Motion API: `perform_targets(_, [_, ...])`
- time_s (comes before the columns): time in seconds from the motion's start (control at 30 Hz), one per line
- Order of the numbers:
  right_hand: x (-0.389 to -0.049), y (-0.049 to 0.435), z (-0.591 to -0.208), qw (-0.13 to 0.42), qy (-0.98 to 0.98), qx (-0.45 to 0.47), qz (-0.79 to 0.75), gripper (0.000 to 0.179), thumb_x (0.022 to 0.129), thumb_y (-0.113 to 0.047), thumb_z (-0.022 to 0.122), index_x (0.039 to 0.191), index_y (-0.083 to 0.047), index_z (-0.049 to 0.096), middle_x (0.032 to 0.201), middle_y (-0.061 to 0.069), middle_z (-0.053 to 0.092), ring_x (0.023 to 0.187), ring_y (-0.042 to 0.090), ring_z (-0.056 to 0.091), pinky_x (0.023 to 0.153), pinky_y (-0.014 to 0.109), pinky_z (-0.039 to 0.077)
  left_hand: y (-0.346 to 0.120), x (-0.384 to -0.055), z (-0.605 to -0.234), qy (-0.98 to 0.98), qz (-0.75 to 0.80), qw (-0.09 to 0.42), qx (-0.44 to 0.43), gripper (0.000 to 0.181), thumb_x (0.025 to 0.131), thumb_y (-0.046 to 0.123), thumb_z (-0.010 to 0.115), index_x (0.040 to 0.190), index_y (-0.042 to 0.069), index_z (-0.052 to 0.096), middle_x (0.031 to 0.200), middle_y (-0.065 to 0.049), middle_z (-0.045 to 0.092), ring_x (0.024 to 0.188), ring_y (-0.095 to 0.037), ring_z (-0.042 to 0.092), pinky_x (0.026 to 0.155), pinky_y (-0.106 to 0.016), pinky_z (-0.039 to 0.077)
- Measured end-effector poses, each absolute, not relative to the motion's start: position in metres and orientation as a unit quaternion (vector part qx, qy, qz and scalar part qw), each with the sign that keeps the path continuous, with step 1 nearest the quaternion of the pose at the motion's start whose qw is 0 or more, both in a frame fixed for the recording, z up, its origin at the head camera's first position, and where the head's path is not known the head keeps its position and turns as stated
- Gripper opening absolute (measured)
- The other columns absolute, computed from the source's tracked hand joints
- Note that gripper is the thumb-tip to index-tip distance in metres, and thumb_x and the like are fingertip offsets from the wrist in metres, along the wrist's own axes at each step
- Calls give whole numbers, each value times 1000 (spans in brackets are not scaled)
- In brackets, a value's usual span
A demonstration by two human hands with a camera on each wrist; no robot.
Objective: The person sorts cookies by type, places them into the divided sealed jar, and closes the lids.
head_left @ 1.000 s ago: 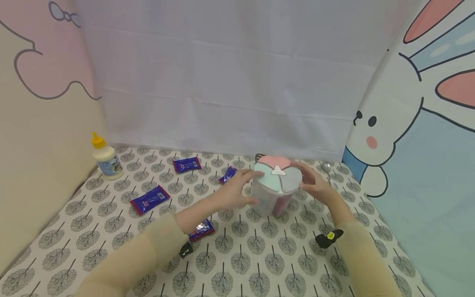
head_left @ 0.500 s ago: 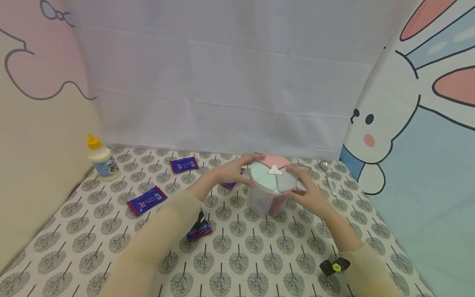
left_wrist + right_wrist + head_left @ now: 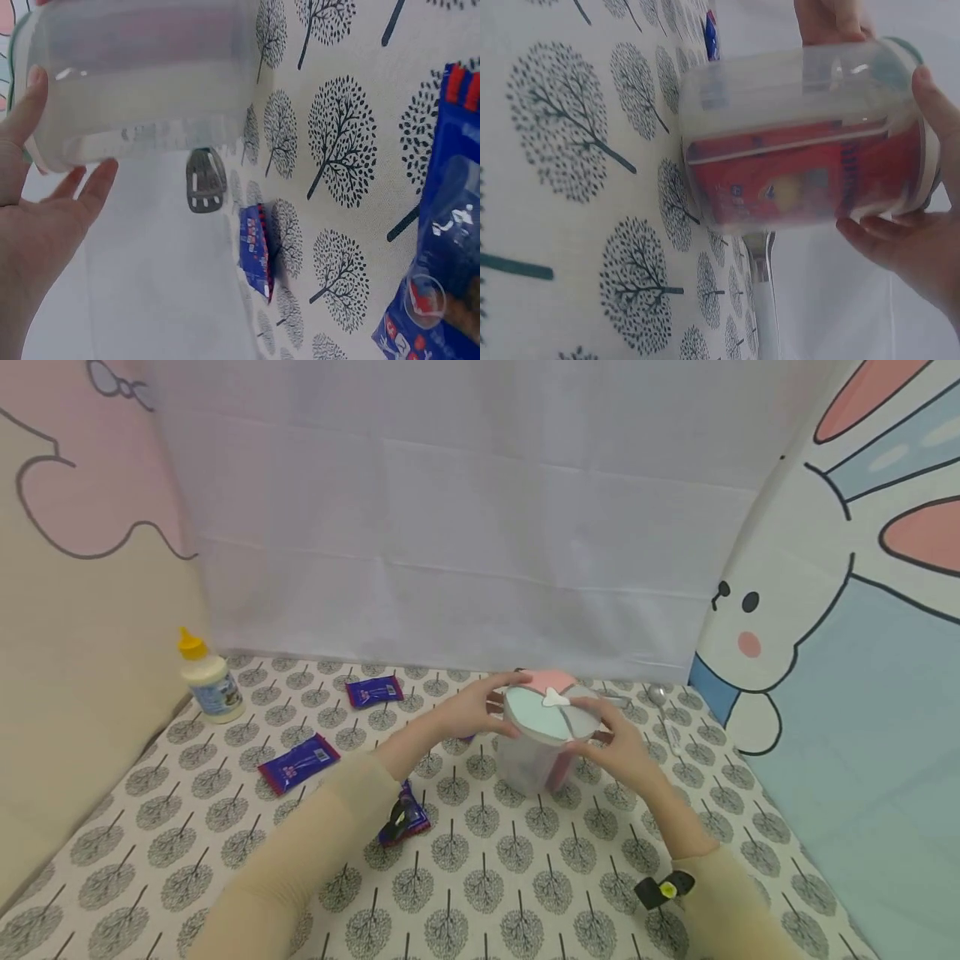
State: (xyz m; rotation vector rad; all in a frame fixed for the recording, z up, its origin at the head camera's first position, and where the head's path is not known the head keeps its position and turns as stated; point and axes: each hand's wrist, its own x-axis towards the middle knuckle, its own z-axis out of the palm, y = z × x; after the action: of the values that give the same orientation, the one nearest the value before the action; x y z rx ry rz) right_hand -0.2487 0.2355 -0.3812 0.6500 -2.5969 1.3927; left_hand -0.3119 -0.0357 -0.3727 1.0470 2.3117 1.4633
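A clear round plastic canister (image 3: 528, 764) stands on the cloth, topped by a lid (image 3: 536, 714) with pink, mint and grey sections. My left hand (image 3: 472, 706) holds the left side of its top, thumb in front and fingers behind. From the right, my right hand (image 3: 622, 747) grips the lid's edge, its thumb on the near side. Through the wall a red packet (image 3: 795, 180) shows inside. In the left wrist view, the left thumb and fingertips lie around the canister's top end.
Blue snack packets (image 3: 298, 764) lie left of the canister, one partly under my left wrist. A yellow-capped bottle (image 3: 212, 685) stands at far left. A spoon (image 3: 666, 718) lies right, and a slotted turner (image 3: 205, 181) behind the canister.
Both hands have closed in from beside the canister and now hold its top. The lid's coloured sections have turned slightly over the last half second.
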Motion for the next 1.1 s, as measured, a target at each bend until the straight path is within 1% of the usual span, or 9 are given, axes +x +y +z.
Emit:
perform_targets(0.13, [-263,247,-381,20,-831,250,497,62,83,-9,71,139,-11,44,153,16,23,135,38,32,105,43,41,-38,-298,-369,810,491,68,313,82,74,16,80,144,22,38,148,-3,36,115,-28,56,95,-36,51])
perform_targets(0.33, [-279,257,-382,-28,-780,297,550,58,85,-4,68,138,-4,44,158,15,8,140,42,18,105,24,38,-34,-270,-372,835,485,2,262,72,76,20,77,140,20,44,137,-12,42,110,-30,59,88,-29,54])
perform_targets(0.5, [-292,263,-389,-55,-723,344,597,53,87,-1,64,136,1,44,157,14,15,144,24,19,107,20,35,-30,-245,-373,849,475,-34,227,68,80,20,75,140,17,44,128,-17,42,105,-30,59,87,-33,54])
perform_targets(0.57, [-297,266,-392,-61,-706,355,610,51,87,0,63,135,2,44,156,13,19,143,19,21,111,25,32,-31,-240,-374,854,468,-34,225,67,81,19,74,140,18,44,128,-18,42,104,-29,60,84,-31,55])
perform_targets(0.7, [-297,273,-394,-60,-709,363,602,50,88,2,61,135,3,44,155,12,22,144,20,21,114,51,21,-34,-235,-375,863,441,-30,244,64,82,20,72,140,21,44,127,-18,43,104,-27,59,77,-29,55])
perform_targets(0.8, [-294,276,-392,-56,-725,364,583,50,88,4,59,135,3,43,155,14,22,143,20,21,109,64,16,-36,-237,-374,871,421,-28,250,63,82,23,72,139,23,44,131,-19,42,112,-30,54,86,-40,53])
perform_targets(0.93, [-288,272,-388,-57,-742,361,562,56,87,4,62,139,0,40,157,11,19,143,19,23,112,47,30,-35,-247,-371,877,404,-28,259,69,79,30,75,140,24,43,145,-21,32,129,-38,39,100,-58,39])
perform_targets(1.03, [-283,265,-385,-57,-755,354,549,60,86,0,65,141,-3,40,158,6,15,143,21,23,107,28,38,-33,-257,-371,871,404,-24,280,71,78,35,76,141,24,43,151,-19,27,137,-38,29,104,-62,32])
perform_targets(1.1, [-279,260,-385,-48,-767,347,537,60,86,-2,65,141,-3,40,159,3,14,142,22,24,104,24,41,-32,-265,-373,865,408,-20,293,72,77,37,76,140,24,44,152,-14,29,139,-35,26,107,-61,29])
